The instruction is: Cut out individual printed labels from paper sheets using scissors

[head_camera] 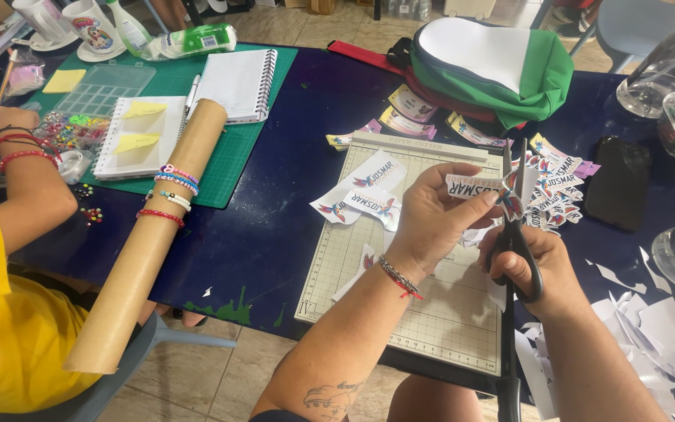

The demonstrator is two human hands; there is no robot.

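Above the paper cutter's (400, 258) right edge, the left hand (431, 215) pinches a printed sticker (474, 186) between thumb and fingertips; the right hand (529, 270), fingers seemingly looped through the handles, works the scissors (519, 211): turn the sticker, take short snips, thumb off the blades

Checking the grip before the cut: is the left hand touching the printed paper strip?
Touching. The head view shows the left hand pinching the paper strip between thumb and fingers.
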